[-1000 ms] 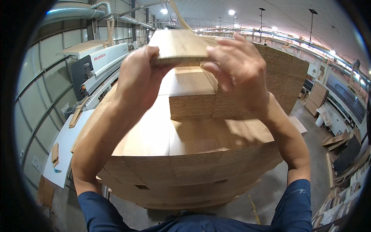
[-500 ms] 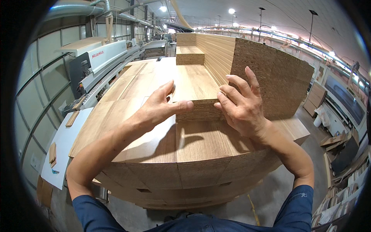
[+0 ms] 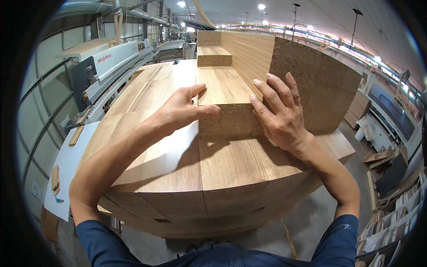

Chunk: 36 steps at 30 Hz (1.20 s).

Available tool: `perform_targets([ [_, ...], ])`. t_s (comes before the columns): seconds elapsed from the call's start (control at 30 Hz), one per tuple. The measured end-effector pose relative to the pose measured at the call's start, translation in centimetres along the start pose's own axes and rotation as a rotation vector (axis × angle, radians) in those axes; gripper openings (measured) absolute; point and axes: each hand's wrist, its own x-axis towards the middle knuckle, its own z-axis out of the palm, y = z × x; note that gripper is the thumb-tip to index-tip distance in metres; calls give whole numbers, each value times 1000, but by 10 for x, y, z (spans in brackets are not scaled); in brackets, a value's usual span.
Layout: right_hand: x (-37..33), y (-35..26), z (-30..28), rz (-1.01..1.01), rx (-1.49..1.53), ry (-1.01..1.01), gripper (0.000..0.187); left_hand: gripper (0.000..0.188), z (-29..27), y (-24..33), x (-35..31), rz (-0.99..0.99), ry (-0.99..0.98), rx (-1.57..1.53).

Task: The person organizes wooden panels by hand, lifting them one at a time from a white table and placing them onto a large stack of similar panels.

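Observation:
A low stack of wood-grain boards (image 3: 224, 91) lies in front of me, its brown particleboard ends (image 3: 229, 122) facing me. My left hand (image 3: 184, 107) is at its near left corner, thumb stretched across the front edge and fingers along the left side. At the near right corner is my right hand (image 3: 284, 115), its fingers spread and raised, fingertips by the board's edge and the neighbouring tall stack (image 3: 316, 84). Neither hand grips anything. The right palm hides part of the stack's front corner.
Wide wood-grain panels (image 3: 171, 164) form the broad pile underneath. Further back rises a stepped block of boards (image 3: 214, 61). A white sheet (image 3: 66, 173) with small offcuts lies at left, beside a long white machine (image 3: 115, 58). Leaning boards (image 3: 384, 164) and another machine (image 3: 396, 111) stand at right.
My right fingers have straightened and shifted slightly at the stack's right corner. The left hand keeps nearly the same pose at the left corner. The whole view has shifted a little.

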Motion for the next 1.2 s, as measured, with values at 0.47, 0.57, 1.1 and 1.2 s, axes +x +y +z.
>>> perform_targets([
  [0.47,-86,253,-76,1144,306,372,92,98,38,93,106,190,228,-444],
  [0.57,-112,291,-69,1243,657,295,96,91,71,102,128,104,336,-596],
  [1.1,-162,281,-75,1279,759,437,73,93,46,111,114,158,377,-479],
  [1.2,-176,198,-112,1179,773,584,57,99,10,124,57,221,479,-314],
])
